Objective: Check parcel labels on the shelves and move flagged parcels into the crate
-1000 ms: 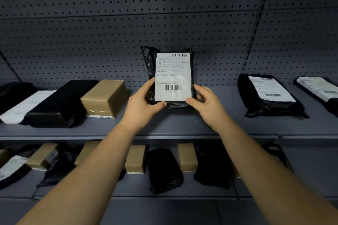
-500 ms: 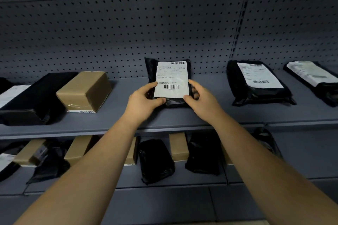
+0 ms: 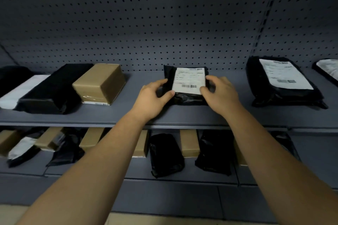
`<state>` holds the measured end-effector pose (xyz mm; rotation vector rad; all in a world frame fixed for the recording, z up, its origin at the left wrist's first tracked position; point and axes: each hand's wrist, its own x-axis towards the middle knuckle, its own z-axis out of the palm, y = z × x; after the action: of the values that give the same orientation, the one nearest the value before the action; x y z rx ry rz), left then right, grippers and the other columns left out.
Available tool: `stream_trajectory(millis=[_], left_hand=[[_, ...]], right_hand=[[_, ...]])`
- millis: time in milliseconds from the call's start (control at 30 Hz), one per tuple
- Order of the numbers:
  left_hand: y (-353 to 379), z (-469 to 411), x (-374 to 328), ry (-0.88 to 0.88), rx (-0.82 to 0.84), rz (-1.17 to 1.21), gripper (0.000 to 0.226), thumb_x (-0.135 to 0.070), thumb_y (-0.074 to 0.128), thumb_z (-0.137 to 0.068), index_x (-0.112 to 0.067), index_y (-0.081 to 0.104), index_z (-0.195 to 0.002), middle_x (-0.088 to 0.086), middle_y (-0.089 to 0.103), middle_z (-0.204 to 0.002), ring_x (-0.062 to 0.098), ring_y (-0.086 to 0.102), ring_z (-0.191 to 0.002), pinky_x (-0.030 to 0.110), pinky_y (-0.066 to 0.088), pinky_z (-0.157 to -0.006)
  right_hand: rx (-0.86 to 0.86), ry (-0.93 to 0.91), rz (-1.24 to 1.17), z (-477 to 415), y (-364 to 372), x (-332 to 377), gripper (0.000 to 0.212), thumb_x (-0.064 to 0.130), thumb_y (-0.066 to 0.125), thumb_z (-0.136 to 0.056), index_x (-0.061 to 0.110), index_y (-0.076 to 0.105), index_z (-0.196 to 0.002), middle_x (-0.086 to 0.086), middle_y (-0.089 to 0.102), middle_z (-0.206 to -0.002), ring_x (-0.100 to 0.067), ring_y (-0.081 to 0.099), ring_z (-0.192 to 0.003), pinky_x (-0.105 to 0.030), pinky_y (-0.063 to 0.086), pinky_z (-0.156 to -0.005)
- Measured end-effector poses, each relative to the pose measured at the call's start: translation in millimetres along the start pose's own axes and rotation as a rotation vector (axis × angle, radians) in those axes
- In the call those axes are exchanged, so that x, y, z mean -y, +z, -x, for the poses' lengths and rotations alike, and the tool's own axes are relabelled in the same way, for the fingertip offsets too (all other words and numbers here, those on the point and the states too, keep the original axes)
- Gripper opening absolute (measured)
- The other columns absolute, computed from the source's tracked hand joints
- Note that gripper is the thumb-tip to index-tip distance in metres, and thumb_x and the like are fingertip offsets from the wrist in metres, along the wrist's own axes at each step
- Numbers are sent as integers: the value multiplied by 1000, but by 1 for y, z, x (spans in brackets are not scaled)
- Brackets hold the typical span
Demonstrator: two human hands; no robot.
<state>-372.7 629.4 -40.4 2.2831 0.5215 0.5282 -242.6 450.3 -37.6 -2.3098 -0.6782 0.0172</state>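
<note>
On the upper shelf [image 3: 91, 118], at far left, a white parcel [image 3: 20, 91], touching a long black parcel [image 3: 53, 89] on its right side. Just beside that, a brown box [image 3: 100, 82] with clear tape on the front face.

Next, the left hand [image 3: 151, 97]: grips the left edge of the labelled black parcel [image 3: 186, 97], fingers curled round the edge, thumb pressed near the lower left corner of the white label [image 3: 189, 80]. Place of this parcel: middle of the upper shelf, label facing up, far end close to the perforated back wall [image 3: 164, 23]. Not possible to tell whether fully flat or a little raised at the front.

On the other side, the right hand [image 3: 219, 95]: fingers bent over the right edge, thumb at the lower right corner of the label, so grasping the same parcel.

Further right, well apart, a bigger black parcel [image 3: 285, 97] with its own label up. At the picture's edge, one more parcel [image 3: 327, 69], cut off.

Below, on the lower shelf [image 3: 314, 155], brown boxes [image 3: 189, 142] and black bags [image 3: 166, 153] in a row, partly hidden behind both forearms.
</note>
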Motion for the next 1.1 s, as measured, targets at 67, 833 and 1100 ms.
stream_trajectory(millis=[67, 833, 1100], left_hand=[[-19, 11, 6, 80, -91, -38, 49, -37, 65, -92, -21, 54, -137, 0, 55, -136, 20, 44, -128, 39, 39, -108], [-195, 13, 132, 2, -196, -505, 56, -47, 62, -89, -24, 48, -138, 2, 58, -128, 24, 42, -125, 38, 31, -98], [-199, 2, 132, 173, -255, -197, 58, -30, 76, -80, -22, 54, -133, 1, 59, -124, 20, 47, -120, 41, 39, -103]], right_hand=[[-60, -58, -76, -2, 1, 13, 49, 41, 54, -93, 28, 49, -140, -1, 47, -135, -23, 45, -127, -46, 37, -109], [140, -214, -188, 7, 160, 228, 40, 39, 57, -96, 21, 58, -132, 1, 44, -127, -15, 50, -110, -22, 34, -94], [164, 134, -640, 14, 167, 225, 33, 20, 54, -101, 19, 55, -134, -4, 54, -129, -12, 61, -99, -32, 56, -91]])
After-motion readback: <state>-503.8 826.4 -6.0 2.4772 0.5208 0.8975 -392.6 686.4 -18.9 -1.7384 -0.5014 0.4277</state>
